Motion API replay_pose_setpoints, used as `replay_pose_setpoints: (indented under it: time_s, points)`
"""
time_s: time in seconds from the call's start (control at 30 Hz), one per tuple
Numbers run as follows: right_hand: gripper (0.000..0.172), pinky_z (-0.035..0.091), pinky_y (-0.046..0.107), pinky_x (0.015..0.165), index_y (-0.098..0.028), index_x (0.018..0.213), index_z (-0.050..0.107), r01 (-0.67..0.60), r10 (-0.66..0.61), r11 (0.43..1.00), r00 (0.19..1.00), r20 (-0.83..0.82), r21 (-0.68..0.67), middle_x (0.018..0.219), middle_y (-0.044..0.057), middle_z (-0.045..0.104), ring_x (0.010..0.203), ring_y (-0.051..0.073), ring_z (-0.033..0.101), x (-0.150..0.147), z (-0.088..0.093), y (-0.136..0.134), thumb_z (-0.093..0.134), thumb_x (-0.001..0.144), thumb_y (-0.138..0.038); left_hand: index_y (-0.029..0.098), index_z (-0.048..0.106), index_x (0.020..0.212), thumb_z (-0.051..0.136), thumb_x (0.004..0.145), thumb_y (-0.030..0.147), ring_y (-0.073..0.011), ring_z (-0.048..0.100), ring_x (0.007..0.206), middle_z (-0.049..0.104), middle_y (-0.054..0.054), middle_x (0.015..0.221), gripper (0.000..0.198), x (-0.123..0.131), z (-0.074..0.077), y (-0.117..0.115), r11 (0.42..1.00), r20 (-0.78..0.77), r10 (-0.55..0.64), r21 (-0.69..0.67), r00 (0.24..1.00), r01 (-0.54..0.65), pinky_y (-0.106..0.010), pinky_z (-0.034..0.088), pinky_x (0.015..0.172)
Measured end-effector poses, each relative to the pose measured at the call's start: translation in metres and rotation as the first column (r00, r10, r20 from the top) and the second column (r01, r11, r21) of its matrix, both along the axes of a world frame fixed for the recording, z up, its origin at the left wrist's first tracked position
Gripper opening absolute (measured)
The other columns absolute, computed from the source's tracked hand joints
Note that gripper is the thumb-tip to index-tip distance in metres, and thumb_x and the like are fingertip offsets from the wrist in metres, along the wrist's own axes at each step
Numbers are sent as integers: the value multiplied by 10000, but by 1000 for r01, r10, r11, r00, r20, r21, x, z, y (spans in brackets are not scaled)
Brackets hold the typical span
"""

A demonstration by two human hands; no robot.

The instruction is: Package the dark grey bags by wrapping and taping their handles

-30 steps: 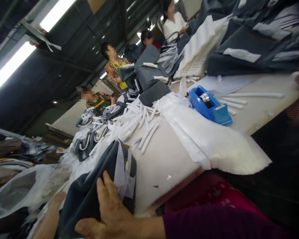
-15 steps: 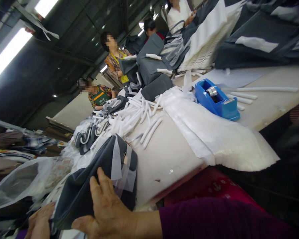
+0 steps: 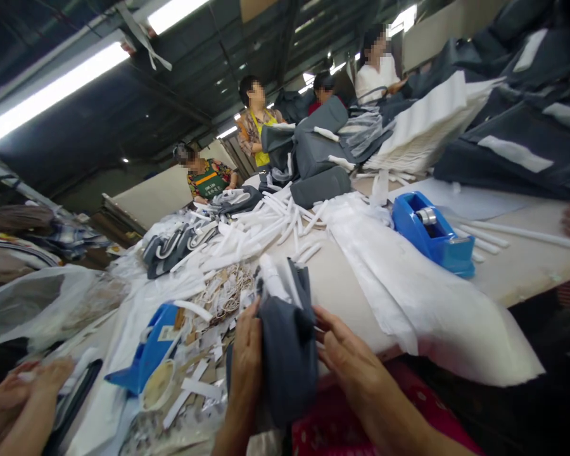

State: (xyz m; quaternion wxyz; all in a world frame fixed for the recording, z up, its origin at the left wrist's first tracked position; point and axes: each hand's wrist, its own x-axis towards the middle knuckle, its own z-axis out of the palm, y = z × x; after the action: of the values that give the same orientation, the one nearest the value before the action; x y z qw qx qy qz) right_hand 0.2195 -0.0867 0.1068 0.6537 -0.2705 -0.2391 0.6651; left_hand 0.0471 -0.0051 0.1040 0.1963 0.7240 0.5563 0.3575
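Observation:
A dark grey bag (image 3: 289, 354) stands on end between my hands at the near table edge, blurred by motion. White wrapping and a strap-like strip show at its top. My left hand (image 3: 247, 354) grips its left side with fingers pointing up. My right hand (image 3: 344, 351) presses on its right side, fingers bent and their tips partly hidden behind it. A pile of paper scraps and rubber bands (image 3: 223, 294) lies just beyond my left hand. Left of that is a blue tape dispenser (image 3: 145, 354) with a roll of tape (image 3: 156, 383) close by.
Another person's hands (image 3: 33, 386) work at the lower left. A second blue tape dispenser (image 3: 432, 234) stands right, beside white sheeting (image 3: 427, 304) hanging over the edge. White foam tubes (image 3: 285, 215), grey bags (image 3: 320, 149) and stacked white sheets (image 3: 418, 130) lie farther back. Several people stand beyond.
The grey bag, earlier lying left with a hand flat against it, is now upright between both my hands. The scrap pile and left tape dispenser have come into sight. The view has shifted.

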Motion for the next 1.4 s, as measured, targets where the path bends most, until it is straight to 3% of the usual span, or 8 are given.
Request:
replay_pose_setpoints:
  time_s: [0.2, 0.37, 0.73, 0.83, 0.93, 1.07, 1.2, 1.4]
  points:
    - [783, 435, 450, 1007, -195, 1289, 545, 102, -48, 959, 978, 203, -265, 1223, 117, 627, 1183, 311, 545, 40, -36, 5, 770, 621, -537, 274, 463, 1361, 424, 931, 318, -272, 370, 1328, 439, -99, 1407, 434, 45, -46, -7, 983, -363, -83, 125, 928, 137, -548, 307, 1106]
    - [763, 437, 418, 1011, -188, 1280, 552, 45, 30, 974, 946, 323, -222, 1260, 112, 608, 1178, 290, 549, 52, -41, 16, 778, 613, -482, 267, 415, 1389, 400, 942, 306, -265, 357, 1331, 405, -112, 1417, 449, 43, -52, -4, 979, -412, -83, 138, 907, 153, -551, 331, 1093]
    - [782, 353, 419, 1074, -141, 1372, 440, 94, 69, 975, 725, 685, -199, 1365, 138, 509, 1265, 293, 460, 63, -52, 42, 667, 692, -453, 217, 485, 1306, 420, 915, 221, -257, 382, 1298, 445, -122, 1353, 396, 45, -17, 43, 930, -419, -228, 173, 879, 324, -529, 326, 1096]
    - [724, 310, 419, 1098, -97, 1360, 448, 94, 79, 981, 602, 794, -169, 1351, 157, 504, 1259, 287, 452, 62, -43, 47, 621, 717, -382, 225, 508, 1272, 348, 881, 76, -211, 357, 1331, 477, -85, 1372, 448, 67, 5, 68, 836, -458, -419, 144, 784, 530, -495, 260, 1140]
    - [674, 259, 402, 1129, -101, 1343, 467, 113, 48, 985, 534, 844, -128, 1363, 147, 486, 1287, 271, 408, 55, -37, 45, 598, 717, -311, 247, 512, 1267, 342, 844, 24, -161, 387, 1327, 553, -38, 1331, 507, 93, 20, 92, 640, -486, -687, -51, 541, 767, -457, 187, 1179]
    - [707, 199, 370, 1162, -141, 1393, 402, 123, 26, 982, 667, 745, -144, 1445, 118, 407, 1355, 229, 336, 54, -43, 38, 574, 734, -330, 216, 613, 1079, 378, 927, 186, -165, 501, 1219, 669, -31, 1120, 282, 115, 16, 111, 521, -518, -779, -219, 354, 825, -428, 188, 1178]
    - [797, 294, 384, 1114, -130, 1446, 286, 110, 30, 958, 879, 477, -263, 1445, 155, 401, 1317, 232, 408, 73, -54, 40, 540, 749, -421, 196, 617, 861, 275, 974, 254, -152, 578, 986, 667, -26, 930, 365, 118, 4, 113, 555, -539, -755, -219, 374, 803, -407, 268, 1135]
    - [914, 347, 383, 1058, -84, 1455, 238, -2, 112, 933, 952, 285, -360, 1320, 172, 513, 1195, 250, 514, 92, -60, 57, 557, 627, -303, 216, 611, 926, 284, 951, 211, -167, 562, 1013, 668, -29, 1082, 328, 117, 9, 113, 556, -493, -781, -266, 384, 788, -449, 228, 1153]
